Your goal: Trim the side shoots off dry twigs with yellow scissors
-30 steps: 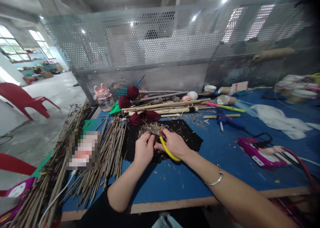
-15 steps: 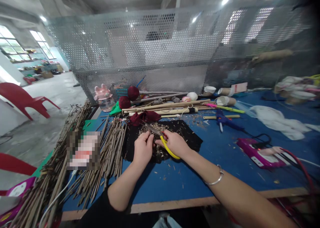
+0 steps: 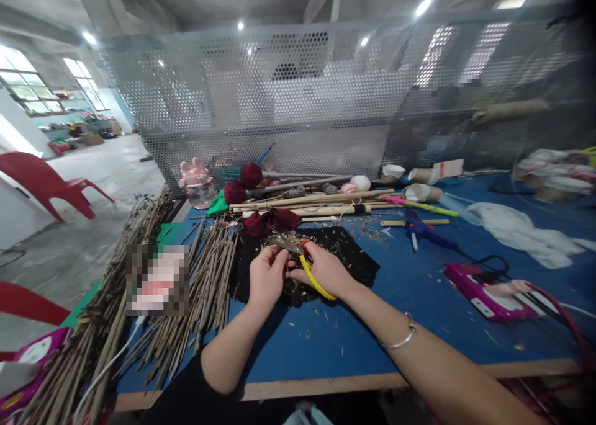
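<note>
right hand (image 3: 328, 271): grasping the scissors (image 3: 315, 280), fingers wrapped at the red-and-yellow handles, and a silver bracelet (image 3: 408, 336) sits on this forearm
scissors: up over the black cloth (image 3: 367, 267), blades angled forward and to the left, yellow handle loop curving below the palm
left hand (image 3: 266, 278): thumb and fingers drawn together in a pinch, just beside the blades; whether something small is between them, i can't tell
black cloth: flat on the blue tabletop (image 3: 391, 338) under both hands, with woody chips (image 3: 342, 242) scattered all over it, a few more spilling onto the blue
dark red cloth (image 3: 279, 219): bunched up right by the far edge of the black one
cut sticks (image 3: 212, 282): a loose pile left of the black cloth, and further left we've got long twigs (image 3: 93, 326) running along the table's side
far side: pale rods (image 3: 326, 198) lying crosswise, two dark red balls (image 3: 243, 183) near their left end, then a pink eared jar (image 3: 198, 186)
right side: blue glue gun (image 3: 421, 229), magenta box (image 3: 488, 298) with cables, crumpled white sheeting (image 3: 521, 232)
backdrop: perforated metal panel (image 3: 279, 96) standing behind it all, red chair (image 3: 41, 180) off to the left
</note>
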Demonstrator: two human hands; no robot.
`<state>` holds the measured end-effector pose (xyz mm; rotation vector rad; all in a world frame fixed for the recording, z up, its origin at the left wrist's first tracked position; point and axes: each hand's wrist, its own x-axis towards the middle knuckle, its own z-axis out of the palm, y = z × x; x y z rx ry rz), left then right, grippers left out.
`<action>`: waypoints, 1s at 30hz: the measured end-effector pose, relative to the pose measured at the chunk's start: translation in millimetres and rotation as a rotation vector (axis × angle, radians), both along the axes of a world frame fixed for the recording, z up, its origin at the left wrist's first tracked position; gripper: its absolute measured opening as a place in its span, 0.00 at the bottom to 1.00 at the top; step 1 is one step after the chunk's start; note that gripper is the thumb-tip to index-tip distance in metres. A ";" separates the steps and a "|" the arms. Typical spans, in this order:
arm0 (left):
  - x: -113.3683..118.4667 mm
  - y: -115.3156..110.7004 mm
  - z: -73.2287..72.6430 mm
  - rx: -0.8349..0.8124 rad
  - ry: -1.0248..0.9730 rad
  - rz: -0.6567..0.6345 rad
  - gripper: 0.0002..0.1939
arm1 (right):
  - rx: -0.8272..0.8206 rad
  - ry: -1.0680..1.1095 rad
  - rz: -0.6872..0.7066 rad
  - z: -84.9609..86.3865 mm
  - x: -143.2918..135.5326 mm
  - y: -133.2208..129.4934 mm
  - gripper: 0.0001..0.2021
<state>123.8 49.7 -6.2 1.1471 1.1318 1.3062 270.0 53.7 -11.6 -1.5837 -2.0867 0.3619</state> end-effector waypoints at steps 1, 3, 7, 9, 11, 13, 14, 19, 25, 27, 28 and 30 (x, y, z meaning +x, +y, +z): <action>0.1 -0.2 0.6 -0.001 -0.007 -0.015 0.11 | 0.016 0.018 0.016 0.1 -0.4 0.0 0.25; 0.3 -0.5 1.1 -0.005 -0.020 -0.040 0.11 | 0.045 0.032 0.045 0.3 -0.5 0.2 0.25; 0.3 -1.4 0.4 -0.008 -0.034 -0.076 0.12 | 0.078 0.021 0.073 0.5 0.4 0.9 0.25; 0.4 -2.3 0.0 -0.013 -0.024 -0.088 0.12 | 0.087 0.010 0.078 1.1 0.7 1.3 0.24; 0.8 -3.4 0.1 -0.012 -0.008 -0.093 0.13 | 0.088 0.000 0.077 2.1 0.9 1.6 0.24; 1.5 -4.7 0.8 0.002 0.003 -0.090 0.13 | 0.086 -0.008 0.070 2.8 1.0 1.7 0.24; 1.9 -5.3 1.4 0.014 0.010 -0.087 0.12 | 0.084 -0.010 0.068 2.8 1.2 1.6 0.23; 2.9 -7.8 3.3 0.042 0.071 -0.077 0.13 | 0.013 0.015 0.038 -2.0 2.6 1.1 0.22; 1.4 -8.7 2.3 0.098 0.103 -0.041 0.14 | -0.010 -0.002 -0.019 -6.4 0.2 1.8 0.22; 1.1 -8.4 1.9 0.096 0.110 -0.039 0.15 | -0.004 -0.014 -0.034 -6.1 -0.9 2.1 0.21; 1.0 -8.2 1.7 0.097 0.114 -0.044 0.15 | -0.003 -0.018 -0.039 -5.9 -1.2 2.3 0.21; 0.7 -7.3 1.4 0.125 0.138 -0.054 0.14 | -0.003 -0.029 -0.052 -5.4 -1.4 2.6 0.21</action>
